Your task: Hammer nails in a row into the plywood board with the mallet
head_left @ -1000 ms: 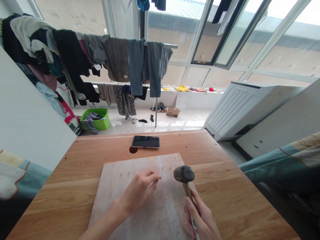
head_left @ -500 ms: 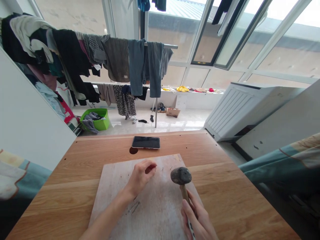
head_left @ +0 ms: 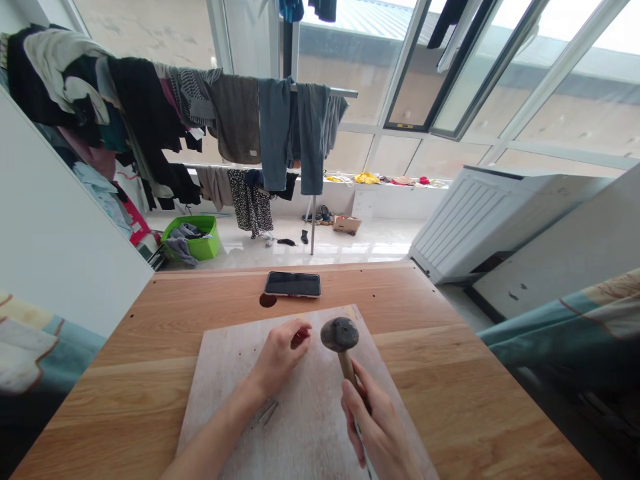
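Note:
A pale wooden board (head_left: 235, 373) lies on the wooden table (head_left: 450, 373) in front of me. My left hand (head_left: 280, 353) rests on the board with thumb and fingers pinched together on something too small to make out. My right hand (head_left: 375, 430) grips the wooden handle of a hammer (head_left: 340, 335), whose dark head hangs just right of my left fingertips. Two loose nails (head_left: 267, 412) lie on the board by my left wrist.
A dark phone (head_left: 293, 284) lies flat near the table's far edge, beside a round hole (head_left: 267, 300). Beyond the table stand a clothes rack (head_left: 280, 127) full of garments, a green basket (head_left: 193, 237) and a white cabinet (head_left: 490, 213). Patterned fabric (head_left: 565, 333) drapes at right.
My left hand moved forward on the board and curled into a pinch, uncovering the two nails. The hammer head swung left, close to my left fingertips.

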Demonstrator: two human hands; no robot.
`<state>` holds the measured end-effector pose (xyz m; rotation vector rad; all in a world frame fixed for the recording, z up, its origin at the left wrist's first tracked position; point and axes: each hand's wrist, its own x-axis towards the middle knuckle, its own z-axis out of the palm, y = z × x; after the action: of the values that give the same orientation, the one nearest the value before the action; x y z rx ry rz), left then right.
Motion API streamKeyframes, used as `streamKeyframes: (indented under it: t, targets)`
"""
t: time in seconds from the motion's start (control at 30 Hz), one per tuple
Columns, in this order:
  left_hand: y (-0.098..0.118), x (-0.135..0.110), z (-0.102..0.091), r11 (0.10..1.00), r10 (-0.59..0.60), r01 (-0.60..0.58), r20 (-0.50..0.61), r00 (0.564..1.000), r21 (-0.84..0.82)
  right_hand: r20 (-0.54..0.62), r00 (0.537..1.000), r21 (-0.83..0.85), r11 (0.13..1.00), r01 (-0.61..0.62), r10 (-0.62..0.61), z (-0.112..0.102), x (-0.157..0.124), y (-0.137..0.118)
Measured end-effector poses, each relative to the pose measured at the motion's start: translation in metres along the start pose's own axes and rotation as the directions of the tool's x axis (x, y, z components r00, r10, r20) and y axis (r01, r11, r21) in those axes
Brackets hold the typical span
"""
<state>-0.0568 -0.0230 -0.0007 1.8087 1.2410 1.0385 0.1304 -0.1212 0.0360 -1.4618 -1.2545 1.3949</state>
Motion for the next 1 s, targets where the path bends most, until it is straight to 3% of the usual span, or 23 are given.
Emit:
streamKeyframes:
  t: [0.23,0.33,0.47,0.6,0.7,0.83,1.0]
  targets:
    - [0.000,0.003,0.002,0.998,0.003,-0.002,0.017,1.000,-0.069,0.074,0.997,-0.014,1.000,-0.014,0.015,0.015,0.013,-0.001]
    - [0.004,0.003,-0.006,0.999,-0.004,0.006,0.034,0.999,-0.041,0.051,0.999,-0.020,1.000,0.000,0.001,0.018,0.015,0.001]
    - [0.021,-0.009,-0.036,0.970,-0.017,-0.019,0.145,0.989,0.241,0.046,0.999,-0.032,0.999,0.005,-0.003,0.018,0.014,0.007]
    - [0.043,-0.031,-0.059,0.824,-0.230,0.042,0.266,0.936,0.565,-0.024,0.999,0.008,1.000,-0.027,0.027,0.013,0.006,0.019]
    - [0.050,-0.041,-0.056,0.723,-0.338,0.033,0.311,0.888,0.690,-0.074,0.995,0.039,0.997,-0.070,0.073,0.011,0.000,0.028]
    - [0.048,-0.040,-0.040,0.641,-0.318,-0.067,0.343,0.884,0.765,-0.101,0.989,0.038,0.994,-0.105,0.109,0.011,-0.005,0.034]
    - [0.049,-0.036,-0.042,0.673,-0.300,-0.086,0.377,0.876,0.735,-0.138,0.979,0.043,0.988,-0.145,0.150,0.009,-0.010,0.038]
